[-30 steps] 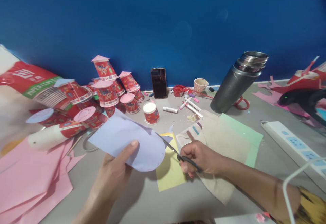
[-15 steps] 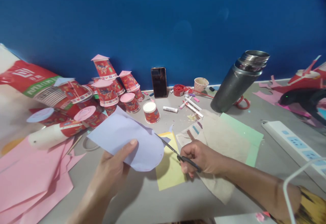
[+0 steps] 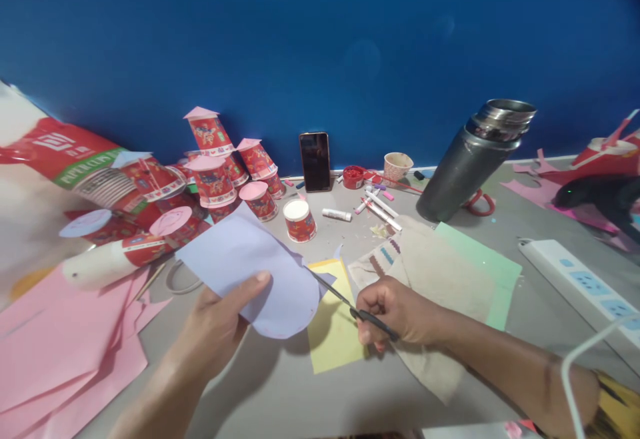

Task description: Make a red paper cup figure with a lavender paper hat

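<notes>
My left hand pinches a lilac sheet of paper, thumb on top and fingers underneath. The sheet's lower right edge is cut into a curve. Black-handled scissors are in my right hand, its fingers wrapped around the handles. Their blades meet the paper's right edge, where a thin strip bends away. Below the blades lies a yellow sheet. Beside my right hand a beige cloth partly covers a green sheet.
Red paper cups with pink paper tops stand stacked at the left. Pink sheets lie at the near left. A phone leans against the blue wall. A dark flask and a white power strip are at the right.
The scissors blades look more closed along the paper's edge. The paper and both hands otherwise hold nearly the same position; the whole view has shifted slightly.
</notes>
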{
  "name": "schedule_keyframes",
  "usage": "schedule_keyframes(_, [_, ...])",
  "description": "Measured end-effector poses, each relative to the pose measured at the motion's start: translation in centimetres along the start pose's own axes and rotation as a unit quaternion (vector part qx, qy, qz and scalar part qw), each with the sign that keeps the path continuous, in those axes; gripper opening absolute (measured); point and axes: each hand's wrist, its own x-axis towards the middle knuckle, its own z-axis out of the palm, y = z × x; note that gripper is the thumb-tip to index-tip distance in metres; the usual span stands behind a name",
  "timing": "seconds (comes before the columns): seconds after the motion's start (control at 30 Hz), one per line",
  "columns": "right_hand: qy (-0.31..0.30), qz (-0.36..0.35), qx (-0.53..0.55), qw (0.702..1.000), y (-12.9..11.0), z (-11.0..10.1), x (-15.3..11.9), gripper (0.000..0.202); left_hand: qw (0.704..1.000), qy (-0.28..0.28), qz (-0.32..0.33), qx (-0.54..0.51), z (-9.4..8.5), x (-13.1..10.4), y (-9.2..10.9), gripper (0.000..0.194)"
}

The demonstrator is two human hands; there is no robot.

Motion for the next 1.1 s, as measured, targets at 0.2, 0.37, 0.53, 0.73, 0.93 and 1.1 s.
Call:
schedule_keyframes(0.2, [-0.006,-0.002,-0.014,1.000,0.0,-0.2,0.0,0.043,1.000,-0.018,0.016,0.008,0.1,-0.1,0.8,0.056])
schedule_keyframes(0.37, [-0.011,0.000,-0.034,0.999,-0.3,-0.1,-0.2,0.043,0.999,-0.034,0.012,0.027,0.1,0.1,1.3,0.056])
schedule_keyframes(0.53, [-0.017,0.005,-0.031,0.999,-0.6,0.0,-0.3,0.046,1.000,-0.019,0.008,0.024,0.1,0.2,1.0,0.049])
schedule_keyframes(0.73, [-0.021,0.008,-0.037,0.999,-0.8,0.0,-0.3,0.048,0.999,-0.032,0.006,0.021,0.2,0.1,0.8,0.045])
schedule_keyframes(0.93, [-0.023,0.008,-0.026,0.999,-0.8,0.1,-0.3,0.045,0.998,-0.051,-0.005,0.024,0.2,0.0,1.0,0.039])
schedule_keyframes(1.1, [-0.020,0.008,-0.021,1.000,-0.7,0.0,-0.2,0.044,0.998,-0.045,-0.010,0.032,0.1,0.0,1.0,0.036])
